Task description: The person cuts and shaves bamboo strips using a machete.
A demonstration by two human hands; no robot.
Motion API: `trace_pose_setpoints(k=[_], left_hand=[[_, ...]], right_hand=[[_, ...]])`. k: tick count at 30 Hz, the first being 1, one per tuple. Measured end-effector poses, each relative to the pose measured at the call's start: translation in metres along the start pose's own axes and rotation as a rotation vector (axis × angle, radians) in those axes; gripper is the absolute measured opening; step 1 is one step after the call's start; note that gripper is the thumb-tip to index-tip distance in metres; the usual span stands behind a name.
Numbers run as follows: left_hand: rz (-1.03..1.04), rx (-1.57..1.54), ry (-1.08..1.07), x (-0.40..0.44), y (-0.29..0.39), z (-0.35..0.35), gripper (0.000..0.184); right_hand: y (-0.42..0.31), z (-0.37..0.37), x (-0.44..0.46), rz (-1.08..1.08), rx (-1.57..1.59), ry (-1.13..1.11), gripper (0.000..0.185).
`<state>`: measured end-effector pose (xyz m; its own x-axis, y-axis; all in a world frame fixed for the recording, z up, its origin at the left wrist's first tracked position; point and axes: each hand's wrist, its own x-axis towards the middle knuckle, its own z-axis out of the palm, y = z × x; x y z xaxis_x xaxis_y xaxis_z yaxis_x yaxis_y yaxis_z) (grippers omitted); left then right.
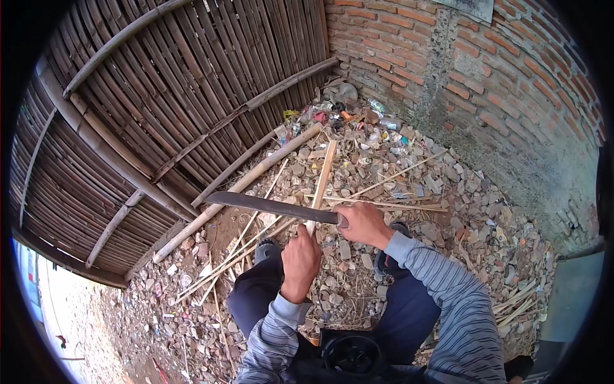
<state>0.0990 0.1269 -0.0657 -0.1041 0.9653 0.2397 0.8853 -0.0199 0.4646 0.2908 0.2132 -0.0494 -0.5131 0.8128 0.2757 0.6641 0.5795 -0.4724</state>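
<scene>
My right hand (364, 224) is wrapped round the short handle of a machete (272, 206). Its long dark blade points left and lies across a pale bamboo strip (325, 169). Closed round the near end of that strip is my left hand (300, 261), just below the blade. The strip runs away from me, its far end over the rubble. Blade and strip appear to touch where they cross, close to my left fingers. Both hands are in front of my knees.
Thin bamboo strips (233, 256) lie on the rubble ground (345, 288) to the left, with more strips (517, 301) at the right. A bamboo pole (256, 179) lies along the slatted bamboo wall (192, 83). A brick wall (499, 96) stands at the right, with litter (345, 115) in the corner.
</scene>
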Motion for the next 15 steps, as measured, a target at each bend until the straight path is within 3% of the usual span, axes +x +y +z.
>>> trace_pose_setpoints(k=[9, 15], left_hand=[[-0.069, -0.148, -0.06, 0.001, -0.011, 0.0, 0.026], [-0.086, -0.192, -0.078, 0.0, -0.005, -0.005, 0.031]], right_hand=[[-0.017, 0.024, -0.002, -0.022, -0.009, -0.098, 0.025], [-0.005, 0.02, 0.006, 0.011, 0.015, 0.032, 0.019]])
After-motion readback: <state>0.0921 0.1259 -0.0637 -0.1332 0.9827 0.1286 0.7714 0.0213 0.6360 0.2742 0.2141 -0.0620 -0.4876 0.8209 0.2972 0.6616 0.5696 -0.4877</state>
